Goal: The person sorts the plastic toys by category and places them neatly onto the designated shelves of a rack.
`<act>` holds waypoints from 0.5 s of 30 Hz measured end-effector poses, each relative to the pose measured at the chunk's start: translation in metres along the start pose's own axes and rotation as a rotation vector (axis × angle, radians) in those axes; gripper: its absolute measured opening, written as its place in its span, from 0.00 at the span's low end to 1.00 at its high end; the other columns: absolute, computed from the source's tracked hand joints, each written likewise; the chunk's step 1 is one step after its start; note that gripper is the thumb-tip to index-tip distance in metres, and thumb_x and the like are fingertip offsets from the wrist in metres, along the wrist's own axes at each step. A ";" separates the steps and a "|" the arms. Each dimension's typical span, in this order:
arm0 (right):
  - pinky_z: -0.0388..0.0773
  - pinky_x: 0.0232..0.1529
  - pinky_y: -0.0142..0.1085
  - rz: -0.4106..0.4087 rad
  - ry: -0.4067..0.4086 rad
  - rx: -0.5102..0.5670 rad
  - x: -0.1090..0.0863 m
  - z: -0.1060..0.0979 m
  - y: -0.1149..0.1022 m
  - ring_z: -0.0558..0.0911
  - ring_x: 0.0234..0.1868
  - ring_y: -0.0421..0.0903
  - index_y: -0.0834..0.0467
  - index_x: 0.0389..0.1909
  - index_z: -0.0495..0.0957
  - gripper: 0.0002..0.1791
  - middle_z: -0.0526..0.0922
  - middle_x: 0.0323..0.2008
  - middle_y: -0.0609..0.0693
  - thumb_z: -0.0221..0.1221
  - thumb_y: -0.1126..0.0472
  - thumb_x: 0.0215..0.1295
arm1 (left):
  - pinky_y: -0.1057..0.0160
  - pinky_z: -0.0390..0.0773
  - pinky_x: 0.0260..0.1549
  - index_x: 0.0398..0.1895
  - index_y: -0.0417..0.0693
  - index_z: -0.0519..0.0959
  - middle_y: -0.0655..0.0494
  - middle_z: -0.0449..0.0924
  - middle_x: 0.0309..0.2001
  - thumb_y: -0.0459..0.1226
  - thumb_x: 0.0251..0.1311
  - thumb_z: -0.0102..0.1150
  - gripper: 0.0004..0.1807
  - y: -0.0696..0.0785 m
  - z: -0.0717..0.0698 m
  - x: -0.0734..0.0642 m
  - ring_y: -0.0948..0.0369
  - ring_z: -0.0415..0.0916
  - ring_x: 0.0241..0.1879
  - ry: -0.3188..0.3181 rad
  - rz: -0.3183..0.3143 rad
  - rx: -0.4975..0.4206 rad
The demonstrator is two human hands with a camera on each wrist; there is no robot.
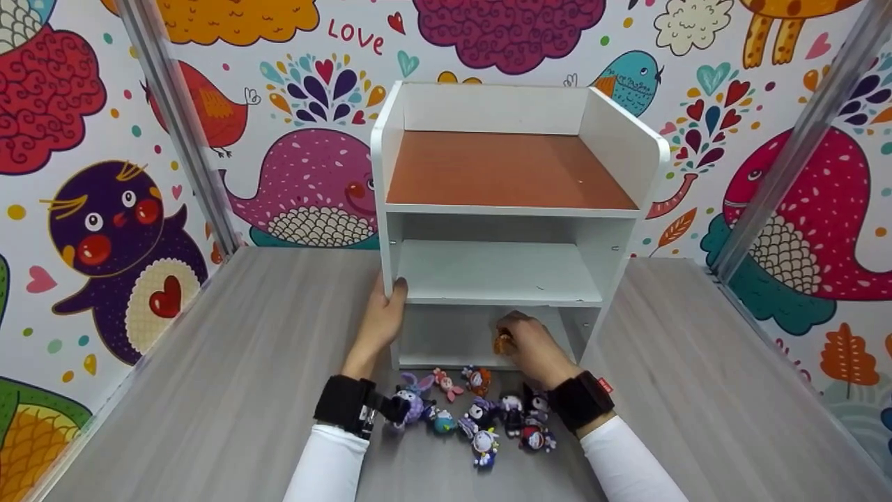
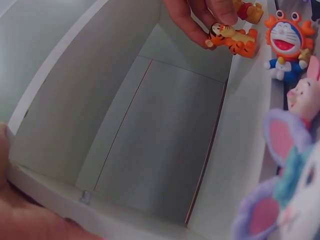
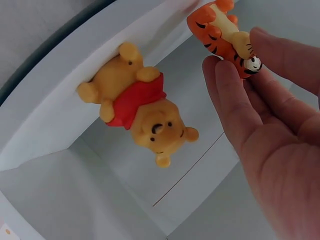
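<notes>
My right hand (image 1: 535, 348) pinches an orange tiger figurine (image 3: 220, 37) by its head between thumb and fingers. It is at the bottom compartment of a small white shelf unit (image 1: 488, 275). In the left wrist view the tiger figurine (image 2: 235, 40) is upright-tilted, its feet by the bottom board. Beside it a yellow bear figurine (image 3: 145, 102) in a red shirt sits on that board; in the head view my right hand hides it. My left hand (image 1: 380, 317) grips the unit's left side panel, thumb at the front edge.
Several small figurines lie before the unit, among them a crab-hooded figurine (image 1: 477, 380), a pink piglet figurine (image 1: 447, 383) and a purple rabbit-eared figurine (image 1: 412, 404). The unit has a brown top board (image 1: 509, 171). Patterned walls (image 1: 306, 181) stand behind and at both sides.
</notes>
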State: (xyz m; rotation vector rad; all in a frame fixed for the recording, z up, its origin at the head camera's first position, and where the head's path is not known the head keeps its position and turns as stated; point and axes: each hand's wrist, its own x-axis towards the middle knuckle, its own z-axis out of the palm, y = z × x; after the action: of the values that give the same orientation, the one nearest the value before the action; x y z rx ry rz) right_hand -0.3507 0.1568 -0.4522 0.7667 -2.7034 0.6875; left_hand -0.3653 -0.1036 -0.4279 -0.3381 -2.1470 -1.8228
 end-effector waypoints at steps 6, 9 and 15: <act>0.78 0.35 0.40 0.005 -0.001 0.001 0.000 0.000 -0.001 0.81 0.35 0.48 0.63 0.33 0.81 0.06 0.83 0.34 0.54 0.64 0.75 0.59 | 0.34 0.46 0.75 0.79 0.36 0.46 0.30 0.47 0.78 0.36 0.75 0.38 0.33 0.000 0.000 0.000 0.37 0.44 0.78 0.002 -0.007 0.003; 0.79 0.36 0.40 0.005 0.005 -0.006 0.000 0.001 -0.001 0.81 0.36 0.48 0.62 0.32 0.81 0.06 0.83 0.34 0.54 0.65 0.75 0.58 | 0.34 0.46 0.75 0.80 0.37 0.46 0.31 0.47 0.78 0.36 0.76 0.38 0.33 0.000 0.000 -0.001 0.37 0.44 0.78 0.003 -0.012 0.004; 0.77 0.34 0.39 0.015 0.001 -0.010 0.000 0.002 -0.001 0.80 0.35 0.47 0.62 0.30 0.81 0.06 0.83 0.33 0.54 0.65 0.76 0.58 | 0.35 0.46 0.75 0.79 0.36 0.48 0.31 0.49 0.77 0.36 0.76 0.39 0.32 -0.001 0.000 0.000 0.37 0.45 0.78 0.010 -0.018 0.003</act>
State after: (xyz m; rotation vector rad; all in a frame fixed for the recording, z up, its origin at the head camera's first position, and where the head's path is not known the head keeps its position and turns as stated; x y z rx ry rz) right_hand -0.3504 0.1548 -0.4533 0.7442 -2.7121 0.6775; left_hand -0.3653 -0.1037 -0.4290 -0.3093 -2.1534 -1.8270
